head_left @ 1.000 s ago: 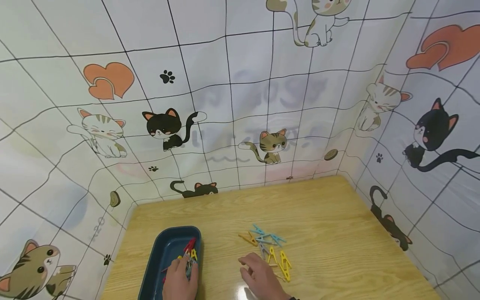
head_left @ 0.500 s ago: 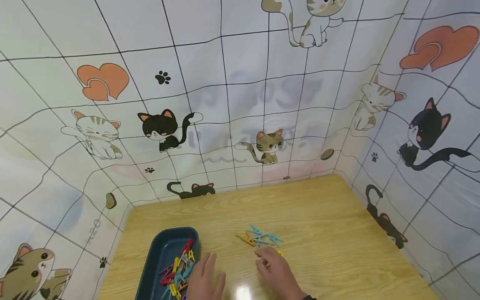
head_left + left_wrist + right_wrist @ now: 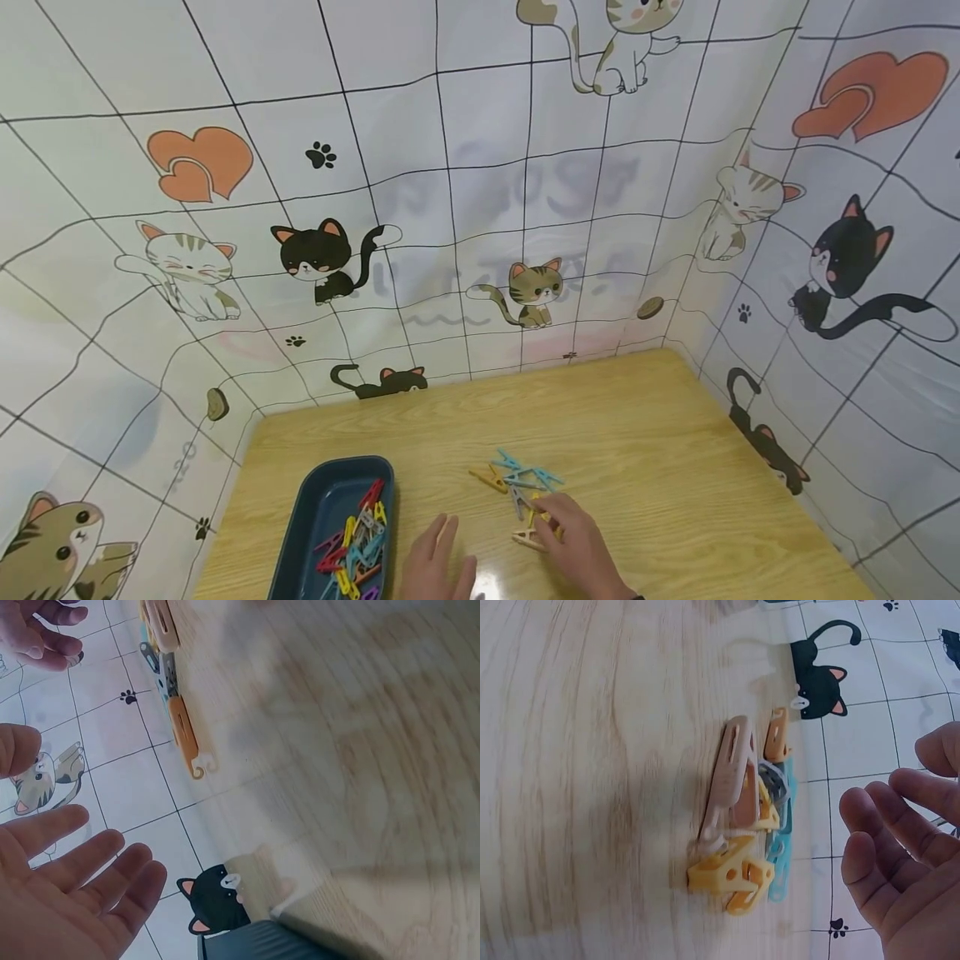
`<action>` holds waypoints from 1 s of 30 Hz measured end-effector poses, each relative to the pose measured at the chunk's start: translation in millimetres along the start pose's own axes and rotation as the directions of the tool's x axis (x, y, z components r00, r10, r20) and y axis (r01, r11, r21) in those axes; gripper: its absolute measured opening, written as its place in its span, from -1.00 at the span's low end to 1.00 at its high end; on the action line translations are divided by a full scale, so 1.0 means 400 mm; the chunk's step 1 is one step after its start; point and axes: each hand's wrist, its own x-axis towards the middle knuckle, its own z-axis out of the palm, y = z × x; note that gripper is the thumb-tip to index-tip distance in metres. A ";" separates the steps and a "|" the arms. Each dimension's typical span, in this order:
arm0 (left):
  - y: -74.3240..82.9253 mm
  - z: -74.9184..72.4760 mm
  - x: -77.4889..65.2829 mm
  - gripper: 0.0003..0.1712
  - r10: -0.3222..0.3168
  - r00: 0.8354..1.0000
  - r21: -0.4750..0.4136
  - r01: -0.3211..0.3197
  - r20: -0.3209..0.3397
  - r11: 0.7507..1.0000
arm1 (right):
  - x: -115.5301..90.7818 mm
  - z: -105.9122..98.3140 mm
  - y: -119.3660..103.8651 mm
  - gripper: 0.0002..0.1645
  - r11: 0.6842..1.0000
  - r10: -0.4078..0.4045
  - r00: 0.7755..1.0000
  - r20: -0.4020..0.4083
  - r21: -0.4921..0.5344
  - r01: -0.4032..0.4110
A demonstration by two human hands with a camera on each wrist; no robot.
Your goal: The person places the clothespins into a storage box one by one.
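A small pile of plastic clothespins lies on the table: light blue [image 3: 546, 477], orange [image 3: 491, 478], grey [image 3: 518, 502], yellow [image 3: 533, 510] and beige [image 3: 527, 540]. My right hand [image 3: 579, 542] hovers at the pile's near right side and hides part of it. In the right wrist view its fingers are loosely bent, apart from the beige clothespin [image 3: 731, 776] and the yellow clothespin [image 3: 724, 870]. My left hand [image 3: 435, 562] is between tray and pile, fingers extended and holding nothing; the left wrist view shows its palm [image 3: 52, 915].
A dark blue tray [image 3: 318, 504] stands at the left with several mixed-colour clothespins [image 3: 352, 546] inside. The wooden table [image 3: 622, 433] meets a cat-print cloth wall [image 3: 420, 333] at the back and on both sides.
My left hand has come out of the tray and moved right, uncovering the clothespins inside. My right hand has shifted right over the near part of the pile, exposing the beige clothespin.
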 end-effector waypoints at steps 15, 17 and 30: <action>0.073 0.016 -0.001 -0.48 0.001 0.994 -0.074 0.007 0.111 0.997 | -0.012 -0.038 0.069 -0.76 0.978 0.191 0.981 0.013 -0.091 -0.189; 0.079 0.030 -0.003 -0.49 0.043 0.996 -0.058 -0.039 0.072 0.998 | -0.012 -0.041 0.080 -0.77 0.968 0.222 0.975 0.017 -0.126 -0.218; 0.110 0.051 0.000 -0.52 0.074 0.965 -0.110 -0.048 0.250 0.993 | -0.011 -0.046 0.104 -0.84 0.928 0.321 0.944 0.074 -0.225 -0.298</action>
